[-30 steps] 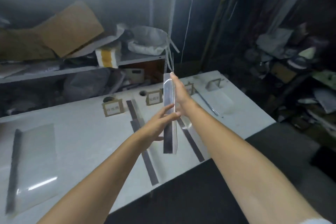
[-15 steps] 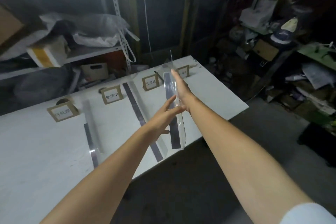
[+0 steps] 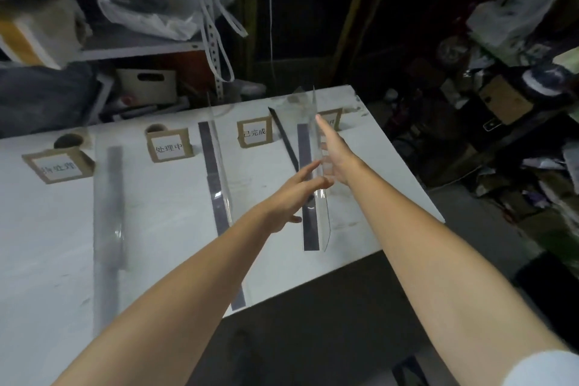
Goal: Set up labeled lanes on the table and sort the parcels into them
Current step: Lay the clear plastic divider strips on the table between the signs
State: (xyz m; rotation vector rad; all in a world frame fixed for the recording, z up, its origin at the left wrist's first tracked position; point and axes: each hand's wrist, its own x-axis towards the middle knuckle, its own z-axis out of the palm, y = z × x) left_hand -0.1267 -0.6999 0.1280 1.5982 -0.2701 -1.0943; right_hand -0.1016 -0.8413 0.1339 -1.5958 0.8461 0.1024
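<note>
My left hand (image 3: 293, 196) is reaching out with fingers straight, the fingertips pressing flat on the left face of the clear divider (image 3: 324, 226), nothing curling round it. My right hand (image 3: 336, 160) is lying flat along the divider's right face, fingers straight and pointing toward the far edge, partly showing through the plastic. Both hands are staying spread, sandwiching the sheet, no pinch. The divider is standing upright on edge along its dark base strip (image 3: 310, 236), on the right part of the white table (image 3: 385, 207), running near to far; cannot tell if the base is sitting fully down. A thin black bar (image 3: 283, 138) is lying slantwise just left of it at the far end. Further left the middle divider (image 3: 221, 166) is standing on its own dark strip, and well left of that the left divider (image 3: 108, 197) is showing blurred. Cardboard label cards are standing along the far side: first card (image 3: 58, 164) far left, second card (image 3: 169, 146) between the left and middle dividers, third card (image 3: 254, 133) between the middle divider and mine, fourth card (image 3: 333, 117) partly hiding behind my right fingertips. Beyond the table a shelf (image 3: 134, 47) is holding plastic bags (image 3: 147, 9), with a cardboard box (image 3: 147, 86) sitting below it. Dark clutter is piling up at far right, too dim to sort out.
</note>
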